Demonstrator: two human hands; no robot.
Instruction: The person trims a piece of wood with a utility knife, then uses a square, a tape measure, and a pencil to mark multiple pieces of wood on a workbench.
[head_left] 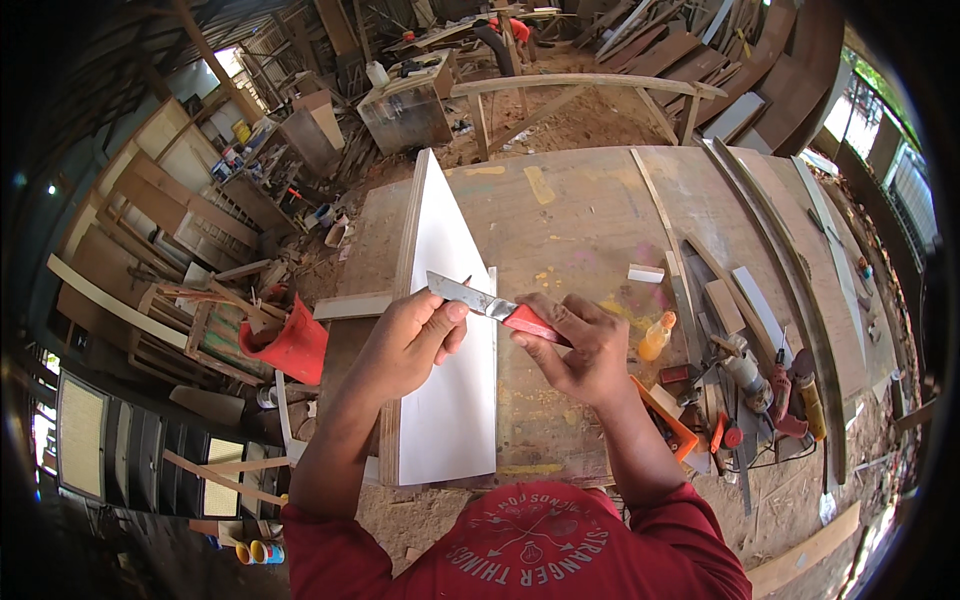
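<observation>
A knife with a red handle and a broad grey blade [462, 293] is gripped at its handle by my right hand [578, 338], the blade pointing left. My left hand [412, 345] is closed, its thumb and fingers bunched right under the blade. Just past the blade a thin dark tip [468, 281] pokes up; what my left fingers hold below it is mostly hidden. Beneath both hands a long white-faced board [445, 410] lies on the wooden workbench [560, 215], its layered edge facing left.
Right of my hands stand an orange bottle [656, 338], an orange-edged tool [668, 420] and several power tools [745, 375]. Long wood strips [780, 250] run along the bench's right side. A red bucket [290, 343] sits at left. Far off, a person in orange [512, 30] bends over.
</observation>
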